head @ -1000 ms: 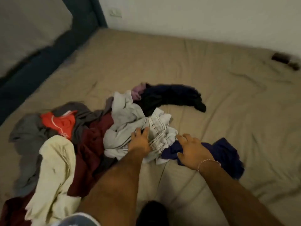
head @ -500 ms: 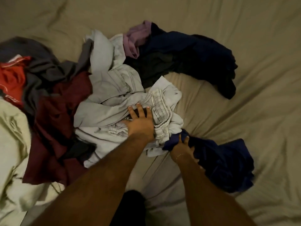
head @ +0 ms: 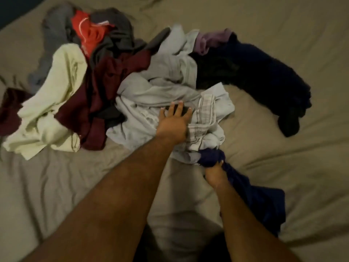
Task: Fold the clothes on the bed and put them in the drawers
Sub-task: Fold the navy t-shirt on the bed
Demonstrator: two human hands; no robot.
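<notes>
A heap of unfolded clothes lies on the tan bed sheet [head: 56, 186]. My left hand [head: 172, 123] presses flat, fingers spread, on a light grey garment [head: 154, 95] in the middle of the heap. My right hand [head: 214, 174] grips the bunched end of a navy blue garment [head: 260, 203], which trails toward the lower right beside my forearm. Its gripped end touches the edge of the grey garment.
Left of the grey garment lie a maroon piece [head: 105, 86], a cream piece [head: 54, 103], a red piece [head: 88, 35] and dark grey cloth [head: 117, 31]. A lilac piece [head: 211, 40] and a dark navy garment [head: 264, 76] lie to the right.
The view has swung left, showing more of the cream and red clothes. My right hand has pulled the navy garment's end slightly toward me; my left hand stays pressed on the grey garment.
</notes>
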